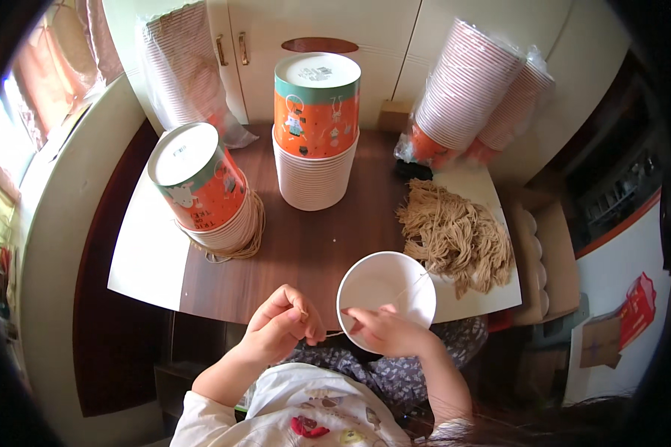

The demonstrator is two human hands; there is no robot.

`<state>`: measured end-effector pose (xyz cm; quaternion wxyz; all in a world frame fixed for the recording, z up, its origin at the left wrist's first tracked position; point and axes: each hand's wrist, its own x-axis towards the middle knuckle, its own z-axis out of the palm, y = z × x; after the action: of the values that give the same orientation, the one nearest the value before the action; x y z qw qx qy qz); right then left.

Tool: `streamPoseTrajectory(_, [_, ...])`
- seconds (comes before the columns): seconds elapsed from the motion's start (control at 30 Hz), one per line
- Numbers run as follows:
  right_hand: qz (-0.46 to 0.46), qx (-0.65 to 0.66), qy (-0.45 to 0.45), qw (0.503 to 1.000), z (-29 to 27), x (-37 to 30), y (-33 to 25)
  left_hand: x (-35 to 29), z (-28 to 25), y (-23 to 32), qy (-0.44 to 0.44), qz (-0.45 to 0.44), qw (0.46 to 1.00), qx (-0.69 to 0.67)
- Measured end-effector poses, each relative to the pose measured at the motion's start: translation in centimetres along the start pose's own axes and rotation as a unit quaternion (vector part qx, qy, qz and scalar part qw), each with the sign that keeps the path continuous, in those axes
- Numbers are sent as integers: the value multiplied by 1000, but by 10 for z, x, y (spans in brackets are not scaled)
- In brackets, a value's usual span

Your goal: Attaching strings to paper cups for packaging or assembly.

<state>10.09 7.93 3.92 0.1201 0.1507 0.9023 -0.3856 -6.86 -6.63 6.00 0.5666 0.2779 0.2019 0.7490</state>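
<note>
A white paper bucket (387, 277) is tilted with its mouth up, at the table's near edge above my lap. My right hand (390, 331) is in its mouth, fingers bent near the left inner wall. A thin tan cord (334, 334) shows between the bucket's left side and my left hand (285, 325). My left hand is closed, thumb and forefinger pinched on the cord. Another thin strand crosses the bucket's inside to my right fingers, which look closed on it; their tips are partly hidden. To the right, a heap of tan cords (458, 237) lies loose on the table.
Upside-down stacks of orange and green printed buckets stand at the table's middle (317, 119) and left (201, 182), the left one with cords around it. Plastic-wrapped bucket stacks stand at the back left (179, 67) and back right (466, 82). A cardboard box (559, 257) is at the right.
</note>
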Motion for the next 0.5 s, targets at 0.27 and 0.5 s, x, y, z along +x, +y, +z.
streamPoseTrajectory(0.27, [13, 88, 32, 996, -38, -22, -19, 20, -7, 6, 86, -127, 977, 146])
streamPoseTrajectory(0.5, [-183, 45, 243, 951, -48, -16, -29, 19, -16, -26, 3, -190, 934, 302])
